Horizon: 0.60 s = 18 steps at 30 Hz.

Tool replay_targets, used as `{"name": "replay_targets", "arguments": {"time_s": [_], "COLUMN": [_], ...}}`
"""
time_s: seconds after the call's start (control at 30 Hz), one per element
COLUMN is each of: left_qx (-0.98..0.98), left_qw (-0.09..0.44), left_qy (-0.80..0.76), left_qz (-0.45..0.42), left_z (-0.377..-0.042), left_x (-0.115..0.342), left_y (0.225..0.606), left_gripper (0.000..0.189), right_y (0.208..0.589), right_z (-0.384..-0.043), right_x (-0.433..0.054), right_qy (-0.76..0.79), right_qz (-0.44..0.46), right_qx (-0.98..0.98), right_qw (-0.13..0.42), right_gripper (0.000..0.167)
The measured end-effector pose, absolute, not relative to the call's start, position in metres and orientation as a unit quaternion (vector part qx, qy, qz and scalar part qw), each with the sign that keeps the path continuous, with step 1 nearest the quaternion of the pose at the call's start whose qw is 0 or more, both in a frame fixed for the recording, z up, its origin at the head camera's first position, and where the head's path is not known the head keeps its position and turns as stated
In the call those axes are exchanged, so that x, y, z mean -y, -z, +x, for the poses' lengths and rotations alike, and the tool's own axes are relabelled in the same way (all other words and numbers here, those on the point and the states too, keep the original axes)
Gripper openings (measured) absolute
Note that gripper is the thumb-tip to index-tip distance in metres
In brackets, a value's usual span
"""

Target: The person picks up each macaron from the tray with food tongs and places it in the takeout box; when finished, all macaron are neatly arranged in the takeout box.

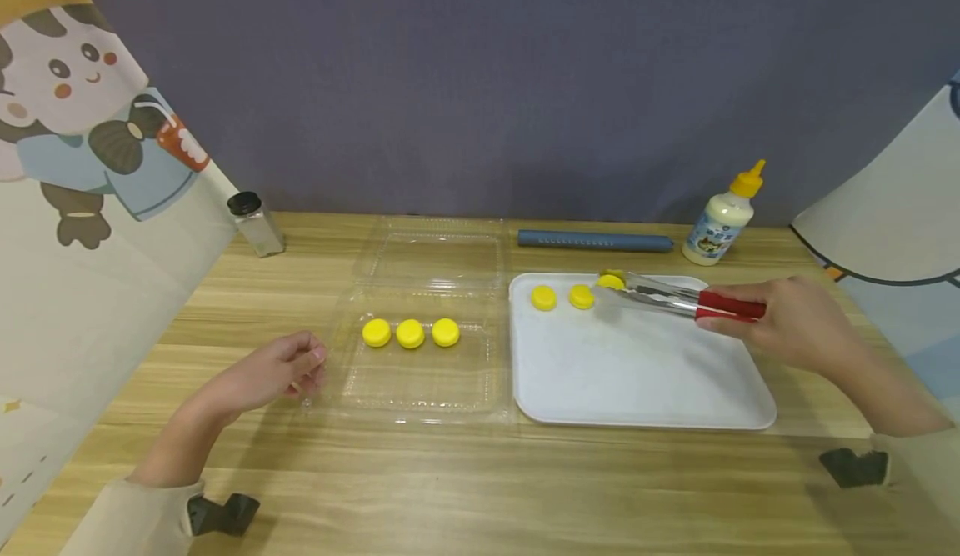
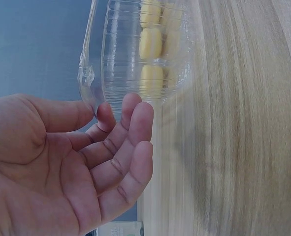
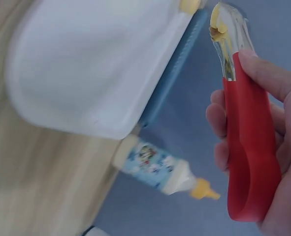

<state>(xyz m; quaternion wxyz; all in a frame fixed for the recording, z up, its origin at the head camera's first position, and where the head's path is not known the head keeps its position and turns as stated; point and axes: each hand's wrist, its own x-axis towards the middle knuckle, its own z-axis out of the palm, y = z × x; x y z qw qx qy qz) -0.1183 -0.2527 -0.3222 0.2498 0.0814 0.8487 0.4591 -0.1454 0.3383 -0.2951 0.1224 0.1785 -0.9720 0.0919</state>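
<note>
My right hand (image 1: pixel 795 323) grips metal tongs with red handles (image 3: pixel 251 147). The tips of the tongs reach over the back of a white tray (image 1: pixel 637 398), around or right beside a yellow round piece (image 1: pixel 611 282); whether they squeeze it I cannot tell. Two similar yellow pieces (image 1: pixel 543 298) lie on the tray to its left. Left of the tray stands an open clear plastic clamshell box (image 1: pixel 420 389) with three yellow pieces (image 1: pixel 410 334) in a row. My left hand (image 1: pixel 270 373) pinches the box's left rim between thumb and index finger, the other fingers loosely bent (image 2: pixel 120 167).
Behind the tray lies a long blue box (image 1: pixel 596 241). A squeeze bottle with a yellow nozzle (image 1: pixel 718 222) stands at the back right, and a black-capped jar (image 1: pixel 257 224) at the back left. A dark partition (image 1: pixel 480 89) closes off the wooden table's (image 1: pixel 450 489) far edge.
</note>
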Motion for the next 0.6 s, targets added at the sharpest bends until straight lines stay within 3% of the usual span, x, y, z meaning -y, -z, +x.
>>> {"name": "replay_targets", "arguments": {"time_s": [0.33, 0.6], "left_qx": [-0.847, -0.845], "left_qw": [0.25, 0.25], "left_qy": [-0.462, -0.466], "left_qz": [0.082, 0.082], "left_z": [-0.118, -0.118], "left_x": [0.254, 0.253], "left_y": [0.324, 0.323], "left_gripper": [0.025, 0.025], "right_y": [0.271, 0.257], "right_z": [-0.14, -0.142], "right_x": [-0.295, -0.255], "right_qy": [-0.072, -0.105], "right_qz": [0.221, 0.288], "right_qx": [0.965, 0.945], "right_qw": [0.118, 0.116], "right_gripper": [0.057, 0.045]}}
